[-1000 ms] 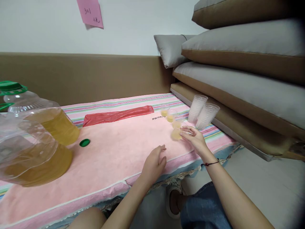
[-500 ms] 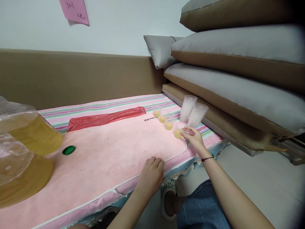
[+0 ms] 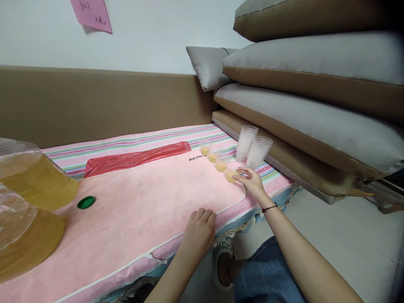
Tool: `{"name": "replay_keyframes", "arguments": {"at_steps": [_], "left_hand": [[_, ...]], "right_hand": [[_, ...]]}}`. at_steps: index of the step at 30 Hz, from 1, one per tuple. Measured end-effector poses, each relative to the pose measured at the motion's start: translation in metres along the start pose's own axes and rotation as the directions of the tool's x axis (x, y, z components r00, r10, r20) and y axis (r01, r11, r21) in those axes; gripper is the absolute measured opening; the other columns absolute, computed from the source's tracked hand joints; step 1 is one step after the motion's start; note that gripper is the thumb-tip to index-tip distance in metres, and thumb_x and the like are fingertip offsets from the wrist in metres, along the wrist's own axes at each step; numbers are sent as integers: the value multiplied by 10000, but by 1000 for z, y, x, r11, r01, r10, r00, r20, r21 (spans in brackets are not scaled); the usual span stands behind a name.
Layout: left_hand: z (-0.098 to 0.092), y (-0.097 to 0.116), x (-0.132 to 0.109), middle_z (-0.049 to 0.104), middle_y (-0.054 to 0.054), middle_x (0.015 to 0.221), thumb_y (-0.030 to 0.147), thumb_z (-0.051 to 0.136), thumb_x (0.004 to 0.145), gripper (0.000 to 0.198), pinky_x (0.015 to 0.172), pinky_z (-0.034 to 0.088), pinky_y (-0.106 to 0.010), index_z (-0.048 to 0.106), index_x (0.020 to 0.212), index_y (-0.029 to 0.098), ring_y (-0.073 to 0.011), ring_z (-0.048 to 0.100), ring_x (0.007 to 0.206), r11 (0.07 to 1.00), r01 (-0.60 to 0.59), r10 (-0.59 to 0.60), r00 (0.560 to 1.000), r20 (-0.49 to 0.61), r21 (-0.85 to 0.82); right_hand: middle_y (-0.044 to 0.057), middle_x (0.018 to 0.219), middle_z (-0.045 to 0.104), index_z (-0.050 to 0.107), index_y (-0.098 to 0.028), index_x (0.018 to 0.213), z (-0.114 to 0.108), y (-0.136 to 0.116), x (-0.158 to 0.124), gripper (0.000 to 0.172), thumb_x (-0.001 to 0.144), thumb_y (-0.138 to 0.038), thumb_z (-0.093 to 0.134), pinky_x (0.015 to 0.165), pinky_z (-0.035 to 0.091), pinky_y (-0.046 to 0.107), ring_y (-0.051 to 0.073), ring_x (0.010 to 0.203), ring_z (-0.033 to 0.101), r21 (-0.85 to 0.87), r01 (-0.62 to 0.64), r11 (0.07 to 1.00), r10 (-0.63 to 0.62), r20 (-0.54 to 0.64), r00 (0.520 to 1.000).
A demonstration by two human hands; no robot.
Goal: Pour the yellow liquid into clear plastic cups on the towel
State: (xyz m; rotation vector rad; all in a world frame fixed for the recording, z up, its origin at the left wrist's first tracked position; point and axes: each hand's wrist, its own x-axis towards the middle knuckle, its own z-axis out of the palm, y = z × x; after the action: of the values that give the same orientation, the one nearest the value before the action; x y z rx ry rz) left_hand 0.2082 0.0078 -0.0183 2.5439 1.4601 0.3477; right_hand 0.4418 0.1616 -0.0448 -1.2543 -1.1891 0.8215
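My right hand (image 3: 251,183) is closed around a small clear cup (image 3: 231,176) with yellow liquid, standing on the pink towel (image 3: 142,202). It is the nearest of a row of several such cups, among them one cup (image 3: 221,165) and another (image 3: 205,148) further back. My left hand (image 3: 199,230) rests on the towel's front edge, fingers curled loosely, holding nothing. Two stacks of clear empty cups (image 3: 252,148) lean just behind the right hand.
Two big plastic jugs of yellow liquid (image 3: 28,202) stand at the left, a green cap (image 3: 86,203) beside them. A red plastic bag (image 3: 135,158) lies at the back. Stacked cushions (image 3: 309,105) rise on the right. My knee and shoe (image 3: 225,261) are below.
The view has swung to the right, so the jugs slid toward the left edge. My left hand drew back to the towel's edge and curled. The right hand stayed at the nearest cup.
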Motion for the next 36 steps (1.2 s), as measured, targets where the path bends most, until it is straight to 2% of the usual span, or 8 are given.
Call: {"name": "replay_keyframes", "arguments": {"at_steps": [9,17,20,23,26,28,32,36], "left_hand": [[-2,1,-1,635,-103,1195,113,443,902,288,918,447,-434,572,1154,166,-274,537,1093,1000,12,-12,999,36,11],[-5,2,0,638,-99,1201,121,436,910,286,918,446,-432,570,1158,170,-276,541,1094,1000,14,-15,999,49,20],[-5,0,-1,644,-99,1197,108,424,908,301,914,449,-437,570,1164,170,-275,546,1088,1000,4,-4,999,41,7],[-6,-3,-3,645,-96,1210,80,403,898,329,918,452,-438,575,1165,169,-274,551,1093,1000,-12,13,1000,24,-11],[-10,-8,-6,649,-94,1219,72,399,896,342,916,460,-436,574,1176,160,-273,561,1096,999,-29,29,1000,0,-23],[-13,-12,-9,655,-100,1215,79,395,904,338,902,469,-437,577,1177,158,-273,571,1087,999,-38,37,999,-28,-24],[-19,-24,-16,672,-110,1198,93,399,913,328,863,487,-434,583,1176,159,-268,597,1048,998,-57,56,993,-106,-1],[-20,-34,-21,694,-95,1157,118,420,922,299,834,497,-412,596,1158,170,-252,618,1001,997,-73,79,980,-184,39]], "right_hand": [[130,1137,712,664,-192,961,-1,1,1,624,470,-516,874,846,567,427,255,938,701,-5,7,1000,-7,21,1000],[96,1084,726,672,-201,978,-2,-2,1,651,445,-503,891,778,588,401,236,872,705,-24,4,1000,-3,29,1000],[90,1083,722,670,-214,1026,-8,-7,0,665,464,-493,892,738,593,389,236,860,702,-40,17,999,-17,-10,1000],[114,1122,703,658,-211,1047,-22,-18,4,572,609,-549,803,791,582,407,254,931,689,-52,66,996,-72,-115,991],[144,1172,669,617,-190,1111,-42,-33,19,569,698,-568,719,933,524,458,282,1069,645,-83,142,986,-159,-251,955],[150,1229,636,581,-193,1179,-55,-45,36,637,669,-533,755,1001,473,489,302,1159,597,-121,181,976,-210,-307,928],[137,1258,615,524,-229,1273,-73,-68,79,852,516,-409,869,1049,425,524,332,1232,547,-184,175,967,-223,-287,932],[131,1152,651,472,-215,1321,-77,-80,110,971,450,-349,881,965,503,502,333,1140,615,-201,118,972,-160,-209,965]]}}
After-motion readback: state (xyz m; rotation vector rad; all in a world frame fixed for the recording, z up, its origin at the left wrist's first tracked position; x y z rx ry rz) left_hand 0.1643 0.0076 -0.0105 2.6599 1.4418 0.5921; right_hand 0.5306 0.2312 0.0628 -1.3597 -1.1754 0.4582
